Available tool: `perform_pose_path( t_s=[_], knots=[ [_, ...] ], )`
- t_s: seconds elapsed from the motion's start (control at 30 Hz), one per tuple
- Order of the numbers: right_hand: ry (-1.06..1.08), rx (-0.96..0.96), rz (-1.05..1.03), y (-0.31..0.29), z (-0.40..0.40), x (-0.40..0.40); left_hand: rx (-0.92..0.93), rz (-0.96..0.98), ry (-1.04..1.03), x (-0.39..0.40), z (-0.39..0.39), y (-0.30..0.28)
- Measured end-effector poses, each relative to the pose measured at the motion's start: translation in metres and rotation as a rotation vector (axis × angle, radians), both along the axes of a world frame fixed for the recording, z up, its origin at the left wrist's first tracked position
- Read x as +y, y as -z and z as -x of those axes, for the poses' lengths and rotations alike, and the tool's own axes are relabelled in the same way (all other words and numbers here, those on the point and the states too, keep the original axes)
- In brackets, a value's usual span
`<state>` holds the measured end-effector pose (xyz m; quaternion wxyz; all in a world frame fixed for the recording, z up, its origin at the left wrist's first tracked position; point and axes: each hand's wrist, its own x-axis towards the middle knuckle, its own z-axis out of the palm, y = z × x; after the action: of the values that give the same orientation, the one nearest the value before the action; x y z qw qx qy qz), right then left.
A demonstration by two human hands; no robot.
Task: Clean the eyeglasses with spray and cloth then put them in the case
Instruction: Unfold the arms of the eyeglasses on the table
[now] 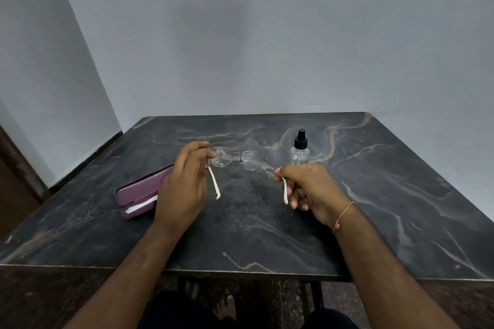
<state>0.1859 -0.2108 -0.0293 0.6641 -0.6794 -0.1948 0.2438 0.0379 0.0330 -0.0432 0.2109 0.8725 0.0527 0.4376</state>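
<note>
Dark marble worktop (267,235) carries everything. Above it, left hand (184,184) and right hand (310,189) fingers pinch the eyeglasses (238,159) by the temples. Purple case (139,192) lies left, spray bottle (300,149) farther; grey wall (240,35) behind.

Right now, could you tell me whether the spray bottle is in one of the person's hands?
No, the spray bottle stands alone on the table, while the left hand and right hand both hold the eyeglasses.

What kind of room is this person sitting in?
Probably a plain room at home: a dark marble-patterned table pushed against bare painted walls, with only a purple case and spray bottle set out.
</note>
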Motion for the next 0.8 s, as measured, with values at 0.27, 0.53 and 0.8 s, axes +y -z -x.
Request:
perform_pose_path(
  t_s=[0.27, 0.53, 0.8],
  knots=[
    [0.052, -0.031, 0.068, 0.000, -0.003, -0.003, 0.203, -0.254, -0.084, 0.011, 0.006, 0.004],
    [0.081, -0.041, 0.171, 0.001, -0.006, -0.004, 0.251, -0.267, -0.104, 0.011, -0.001, 0.011],
    [0.071, -0.055, 0.235, 0.004, -0.007, -0.002, 0.287, -0.191, -0.076, 0.012, -0.002, 0.014]
  ],
)
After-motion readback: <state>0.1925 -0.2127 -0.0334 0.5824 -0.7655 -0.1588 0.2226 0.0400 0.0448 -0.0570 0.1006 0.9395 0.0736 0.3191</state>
